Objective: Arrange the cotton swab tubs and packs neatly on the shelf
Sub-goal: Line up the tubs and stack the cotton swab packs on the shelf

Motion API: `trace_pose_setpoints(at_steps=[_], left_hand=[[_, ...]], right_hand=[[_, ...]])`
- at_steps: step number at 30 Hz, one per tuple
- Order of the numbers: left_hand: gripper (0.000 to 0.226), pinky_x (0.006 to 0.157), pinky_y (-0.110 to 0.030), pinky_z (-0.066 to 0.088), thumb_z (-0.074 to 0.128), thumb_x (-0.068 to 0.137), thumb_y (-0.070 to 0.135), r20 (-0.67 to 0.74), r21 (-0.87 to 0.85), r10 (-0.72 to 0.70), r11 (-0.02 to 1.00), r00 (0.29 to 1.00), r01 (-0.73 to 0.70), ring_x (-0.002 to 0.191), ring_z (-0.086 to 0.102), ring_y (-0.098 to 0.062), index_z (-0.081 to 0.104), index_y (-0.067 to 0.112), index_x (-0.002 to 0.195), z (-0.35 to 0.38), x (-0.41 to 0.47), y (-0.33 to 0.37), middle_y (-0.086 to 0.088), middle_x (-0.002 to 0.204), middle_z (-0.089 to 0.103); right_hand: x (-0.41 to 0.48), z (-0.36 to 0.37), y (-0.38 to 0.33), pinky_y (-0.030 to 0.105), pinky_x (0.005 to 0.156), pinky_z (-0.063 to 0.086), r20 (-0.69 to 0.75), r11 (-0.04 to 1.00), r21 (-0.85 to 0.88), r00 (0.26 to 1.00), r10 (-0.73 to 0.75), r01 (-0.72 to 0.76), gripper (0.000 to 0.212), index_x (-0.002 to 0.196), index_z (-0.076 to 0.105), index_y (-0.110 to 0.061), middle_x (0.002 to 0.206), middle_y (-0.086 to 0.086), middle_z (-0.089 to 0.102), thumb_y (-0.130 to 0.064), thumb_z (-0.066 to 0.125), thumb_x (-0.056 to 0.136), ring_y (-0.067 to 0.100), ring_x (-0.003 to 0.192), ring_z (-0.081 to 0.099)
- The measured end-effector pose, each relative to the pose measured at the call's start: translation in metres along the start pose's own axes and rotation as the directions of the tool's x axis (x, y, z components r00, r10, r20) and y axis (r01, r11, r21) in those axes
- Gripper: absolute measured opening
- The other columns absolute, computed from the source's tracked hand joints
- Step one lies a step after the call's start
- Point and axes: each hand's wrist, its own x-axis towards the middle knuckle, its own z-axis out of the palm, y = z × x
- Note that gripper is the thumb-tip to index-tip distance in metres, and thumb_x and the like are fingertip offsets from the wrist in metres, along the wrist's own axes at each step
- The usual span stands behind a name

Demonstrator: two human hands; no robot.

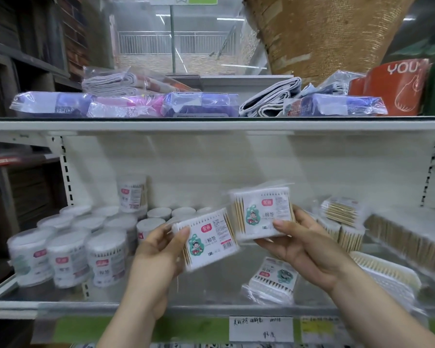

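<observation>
Closest in, rising from 6 o'clock: left hand [158, 249] clamped on a flat pack of cotton swabs [209, 241], thumb across the printed face, fingers curled behind its left edge. Just at 2 o'clock of it, right hand [304, 247] pinching a second pack [264, 212], thumb on the lower front, fingers round the right edge. Both held in the air before the shelf [136, 306], tilted, corners close; touching or not, cannot tell. Judged light, soft-wrapped and rather slippery in thin film, stiffened only by the wooden sticks inside. Best gripped across the side edges, never by the loose film. Further back at 9 o'clock, round tubs [68, 257] standing in rows, one perched on top; probably rigid, easily toppled. At 5 o'clock a loose pack [274, 277] lying flat; at 3 o'clock more packs [342, 222] piled unevenly.
</observation>
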Motion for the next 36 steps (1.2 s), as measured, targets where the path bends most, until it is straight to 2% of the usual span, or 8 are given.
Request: trace_pose_setpoints(at_steps=[5,9,13,16,19,26,32,36], left_hand=[[0.023,0.067,-0.036,0.061,0.061,0.087,0.013,0.013,0.012,0.005,1.000,1.000,-0.005,0.086,0.073,-0.024,0.063,0.010,0.110,0.000,0.002,0.000,-0.009,0.099,0.074],[0.032,0.067,-0.037,0.060,0.063,0.086,0.014,0.025,0.042,-0.007,0.999,1.000,0.006,0.086,0.072,-0.025,0.059,0.008,0.117,0.008,0.010,0.008,-0.010,0.105,0.072],[0.021,0.061,-0.030,0.058,0.066,0.084,0.013,0.104,0.142,0.066,0.987,0.992,-0.080,0.080,0.072,-0.020,0.059,0.014,0.104,0.030,0.029,0.038,-0.008,0.101,0.071],[0.027,0.067,-0.032,0.061,0.067,0.084,0.010,0.241,0.251,0.081,0.957,0.967,-0.142,0.082,0.072,-0.023,0.056,0.007,0.109,0.050,0.045,0.059,-0.012,0.103,0.070],[0.026,0.067,-0.034,0.061,0.069,0.081,0.003,0.332,0.358,0.032,0.921,0.943,-0.157,0.084,0.071,-0.027,0.052,0.003,0.102,0.065,0.066,0.061,-0.022,0.107,0.065],[0.042,0.073,-0.031,0.060,0.064,0.082,-0.001,0.542,0.634,-0.209,0.738,0.814,-0.233,0.090,0.069,-0.019,0.056,0.017,0.119,0.087,0.108,0.036,-0.004,0.105,0.066],[0.035,0.079,-0.029,0.058,0.060,0.084,0.000,0.540,0.780,-0.308,0.533,0.783,-0.328,0.096,0.069,-0.021,0.064,0.010,0.118,0.096,0.132,0.026,-0.012,0.108,0.070],[0.032,0.087,-0.029,0.053,0.070,0.080,0.012,0.550,0.819,-0.301,0.379,0.779,-0.431,0.097,0.067,-0.016,0.069,0.016,0.112,0.101,0.150,0.023,-0.001,0.104,0.073]], right_hand=[[-0.001,-0.002,0.000,0.051,0.080,0.056,-0.002,1.000,-0.006,1.000,0.016,-0.016,0.093,0.118,0.055,-0.005,0.114,0.026,0.065,-0.010,0.095,0.035,0.041,0.103,0.065],[0.003,-0.004,-0.014,0.054,0.078,0.056,-0.075,1.000,-0.005,0.997,0.001,-0.002,0.060,0.120,0.053,-0.005,0.114,0.023,0.067,-0.005,0.074,0.063,0.037,0.097,0.068],[0.018,-0.005,-0.042,0.053,0.072,0.056,-0.152,0.999,-0.007,0.987,-0.049,0.048,0.095,0.118,0.056,-0.012,0.111,0.016,0.069,-0.019,0.092,0.031,0.028,0.087,0.071],[0.027,-0.004,-0.060,0.039,0.071,0.052,-0.271,0.993,-0.101,0.959,-0.084,0.058,0.040,0.109,0.057,-0.018,0.099,0.007,0.071,-0.019,0.072,0.072,0.019,0.077,0.069],[0.030,-0.013,-0.066,0.024,0.064,0.042,-0.380,0.986,-0.147,0.916,-0.129,0.078,0.007,0.088,0.058,-0.021,0.079,-0.001,0.068,-0.015,0.061,0.086,0.008,0.058,0.062],[0.023,-0.036,-0.062,0.022,0.054,0.050,-0.396,0.927,-0.375,0.908,-0.139,-0.022,0.009,0.096,0.058,-0.007,0.082,0.007,0.069,-0.003,0.058,0.088,0.013,0.066,0.065],[0.027,-0.046,-0.069,0.026,0.048,0.055,-0.393,0.825,-0.553,0.910,-0.131,-0.120,0.037,0.117,0.051,-0.007,0.093,0.010,0.070,0.002,0.064,0.083,0.020,0.072,0.069],[0.027,-0.050,-0.076,0.037,0.065,0.060,-0.359,0.757,-0.638,0.925,-0.126,-0.144,0.045,0.119,0.047,-0.006,0.100,0.014,0.069,0.005,0.067,0.080,0.025,0.079,0.070]])
